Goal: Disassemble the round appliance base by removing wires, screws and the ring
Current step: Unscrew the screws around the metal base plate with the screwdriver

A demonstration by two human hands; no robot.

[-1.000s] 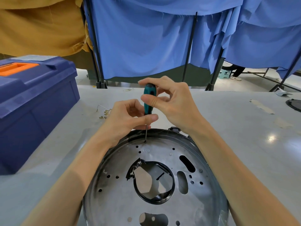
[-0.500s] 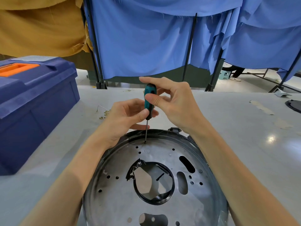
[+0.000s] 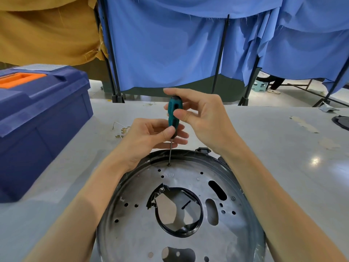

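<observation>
Teal-handled screwdriver [image 3: 174,114] stands upright, pinched high by the right hand [image 3: 207,121] and low by the left hand [image 3: 145,137], its tip in a screw [image 3: 169,164] on the round grey metal appliance base [image 3: 132,233] just below them.

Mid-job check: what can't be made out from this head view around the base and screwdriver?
All head view.
Screw under the screwdriver tip: too small, covered by the tip.
Round base near edge: cut off by the frame's bottom; side rims hidden under the forearms.
Small parts behind the left hand: too small to identify.
Dark object at the right edge: cut off.
</observation>
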